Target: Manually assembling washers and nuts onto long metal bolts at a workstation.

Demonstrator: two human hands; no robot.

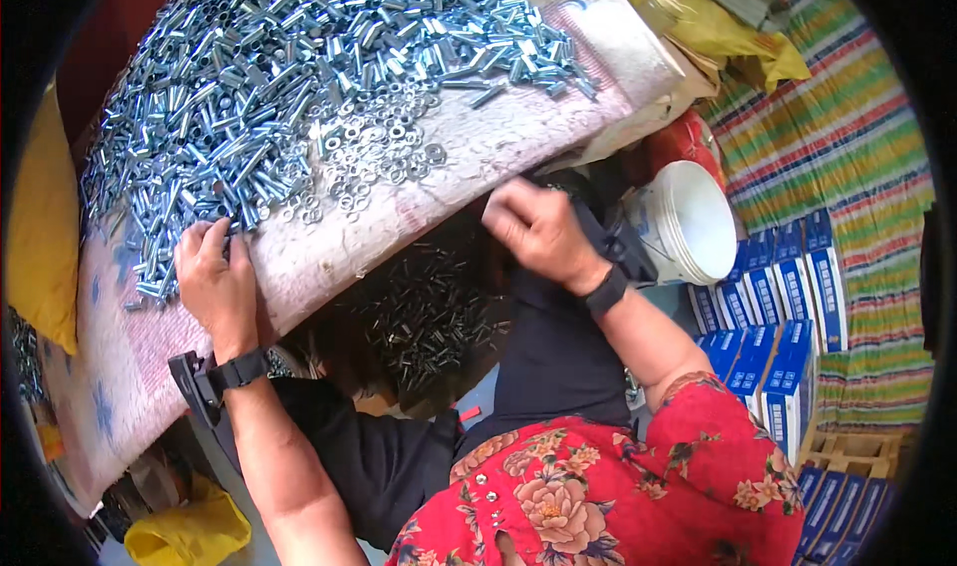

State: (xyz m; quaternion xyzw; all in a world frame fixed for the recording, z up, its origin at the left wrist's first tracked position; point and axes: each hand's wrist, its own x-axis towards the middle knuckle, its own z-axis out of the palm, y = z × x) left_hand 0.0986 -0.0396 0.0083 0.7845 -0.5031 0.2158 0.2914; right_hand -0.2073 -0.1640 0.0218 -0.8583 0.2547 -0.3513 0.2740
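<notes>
A large pile of shiny metal sleeves (269,77) covers the far part of a cloth-covered table (329,267). Flat metal washers (364,152) lie loose along the pile's near edge. At the pile's lower left edge is my left hand (217,282), its fingers bent together among the nearest sleeves; what lies between the fingertips is too small to name. My right hand (538,229) is curled just off the table's near edge, above my lap. Motion smears its fingers, and whatever they may hold is hidden.
Below the table edge, many dark metal pieces (429,317) lie heaped between my knees. To the right stands a white bucket (703,222), with blue-and-white boxes (793,367) beyond it. Striped sheeting (837,147) spreads at far right. Yellow bags (189,526) lie around the table.
</notes>
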